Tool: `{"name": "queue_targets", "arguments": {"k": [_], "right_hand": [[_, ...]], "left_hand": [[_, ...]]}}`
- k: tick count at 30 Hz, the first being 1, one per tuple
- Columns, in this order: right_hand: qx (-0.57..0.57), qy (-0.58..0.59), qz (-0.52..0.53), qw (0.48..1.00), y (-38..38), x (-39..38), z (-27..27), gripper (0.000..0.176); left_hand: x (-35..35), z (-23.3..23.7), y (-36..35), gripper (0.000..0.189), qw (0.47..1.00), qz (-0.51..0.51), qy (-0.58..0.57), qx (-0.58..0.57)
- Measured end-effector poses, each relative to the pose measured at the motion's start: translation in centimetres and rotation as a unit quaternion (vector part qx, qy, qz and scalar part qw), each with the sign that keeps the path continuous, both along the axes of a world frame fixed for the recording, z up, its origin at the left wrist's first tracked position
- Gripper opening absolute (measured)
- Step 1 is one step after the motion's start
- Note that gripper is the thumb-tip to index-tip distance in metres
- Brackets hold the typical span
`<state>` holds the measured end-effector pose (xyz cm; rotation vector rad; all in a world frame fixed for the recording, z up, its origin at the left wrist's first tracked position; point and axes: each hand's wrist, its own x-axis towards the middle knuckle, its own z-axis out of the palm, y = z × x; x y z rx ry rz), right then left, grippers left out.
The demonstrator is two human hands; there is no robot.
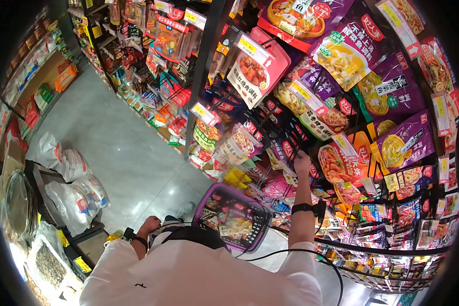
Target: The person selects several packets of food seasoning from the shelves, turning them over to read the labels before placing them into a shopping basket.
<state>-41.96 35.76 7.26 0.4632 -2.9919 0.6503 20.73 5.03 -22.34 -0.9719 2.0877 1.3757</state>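
My right hand (302, 164) reaches into the rack of hanging seasoning packets, its fingers curled at a dark purple packet (285, 151); what it grips, if anything, is partly hidden. To its right hangs an orange packet (336, 162). Down by my waist on the left is my left hand (150, 224), fingers bent, with its inner side hidden. Between my arms, low in front of me, a purple-rimmed basket (264, 238) holds several packets (234, 224).
Hanging packets and price tags (205, 114) fill the rack in front and to the right. A black upright post (205, 61) divides it. White sacks (76, 196) lie on the grey floor (132, 153) at left, beside low display stands (89, 245). A black cable (311, 251) runs across my right side.
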Motion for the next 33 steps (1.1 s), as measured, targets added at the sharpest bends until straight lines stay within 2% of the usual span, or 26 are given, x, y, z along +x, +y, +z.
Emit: {"name": "queue_targets", "arguments": {"k": [2,3,5,6,9,10,12,13,15,16,18,21,23,25,26,29,30,31,32,33], "right_hand": [[-0.033,-0.027,0.025,0.999,1.2,-0.4,-1.1,0.034],[-0.048,-0.041,0.037,0.997,1.6,0.0,-1.3,0.034],[-0.175,-0.128,0.067,0.974,3.0,1.4,-1.6,0.032],[-0.237,-0.17,0.08,0.953,3.7,2.0,-1.5,0.031],[-0.362,-0.285,0.033,0.887,5.6,3.2,-2.2,0.02],[-0.308,-0.304,0.021,0.902,6.8,2.7,-2.8,0.025],[-0.344,-0.294,-0.003,0.892,7.0,3.1,-3.4,0.027],[-0.36,-0.288,-0.017,0.887,7.3,3.5,-3.5,0.027],[-0.397,-0.351,-0.082,0.844,8.2,4.1,-4.1,0.03],[-0.425,-0.37,-0.121,0.817,9.0,4.4,-5.1,0.031],[-0.473,-0.426,-0.08,0.767,2.9,10.5,2.7,0.038],[-0.47,-0.429,-0.09,0.766,2.5,11.8,0.1,0.039],[-0.423,-0.445,-0.107,0.782,2.8,11.9,-1.6,0.035],[-0.408,-0.462,-0.124,0.778,2.5,13.3,-2.1,0.035],[-0.429,-0.433,-0.141,0.78,0.2,15.4,-0.1,0.033],[-0.367,-0.441,-0.078,0.815,0.8,16.6,-2.5,0.032],[-0.384,-0.439,-0.047,0.811,0.8,17.2,-3.6,0.028],[-0.355,-0.445,-0.018,0.822,1.4,17.5,-4.1,0.027],[-0.325,-0.451,0.01,0.831,0.6,18.7,-2.4,0.026],[-0.295,-0.457,0.038,0.838,0.0,19.7,-1.0,0.025]], "left_hand": [[-0.3,-1.1,-0.8,0.031,0.998,-0.055,0.031,-0.004],[-1.1,0.0,-1.0,0.03,1.0,-0.011,0.014,0.02],[-3.0,1.9,-1.1,0.029,0.994,0.076,-0.022,0.07],[-3.5,0.7,-1.4,0.028,0.994,0.073,-0.006,0.081],[-5.0,-0.4,-2.2,0.026,0.981,0.095,-0.038,0.165],[-5.3,-0.6,-2.5,0.025,0.987,0.05,0.009,0.15],[-6.1,-2.3,-3.7,0.023,0.986,-0.04,0.106,0.119],[-6.8,-2.4,-4.0,0.023,0.987,0.001,0.07,0.143],[-8.6,-0.7,-4.5,0.022,0.978,0.095,-0.002,0.185],[-9.1,-0.2,-4.7,0.023,0.98,0.081,0.002,0.181],[-9.3,-0.3,-4.9,0.024,0.98,0.081,0.002,0.18],[-8.8,-1.8,-4.7,0.025,0.97,0.102,-0.012,0.222],[-8.3,-3.0,-4.5,0.026,0.955,0.114,-0.017,0.272],[-8.3,-3.0,-3.7,0.026,0.96,0.103,-0.023,0.261],[-8.7,-2.4,-3.2,0.026,0.962,0.097,-0.027,0.255],[-10.9,0.7,-1.8,0.027,0.972,0.069,-0.019,0.223],[-11.8,1.5,-1.5,0.029,0.976,0.044,0.01,0.212],[-12.9,-0.3,-1.0,0.031,0.979,-0.035,0.099,0.174],[-13.7,-2.8,-0.5,0.035,0.967,-0.114,0.186,0.134],[-15.0,0.2,-0.1,0.044,0.968,-0.081,0.166,0.171]]}}
